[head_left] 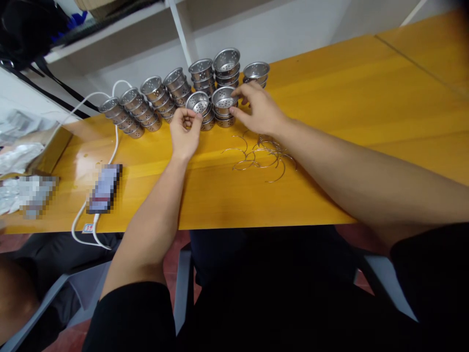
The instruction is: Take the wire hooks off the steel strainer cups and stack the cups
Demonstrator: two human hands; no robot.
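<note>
Small perforated metal cups stand in stacks on the wooden table. My right hand reaches from the right, its thumb and fingers gripping the rim of the top cup on a short front stack. Just left of it is another front stack, topped by a cup. Against that cup's near left side, my left hand is closed in a pinch. Whatever lies between those fingertips is too small to make out. Below my right hand, several thin curved wires lie in a loose tangle.
Taller cup stacks run in a row along the back, with another cup stack behind my right hand. A phone with a white cable lies at left. Beyond are a cardboard box and plastic bags. Someone's knee shows lower left.
</note>
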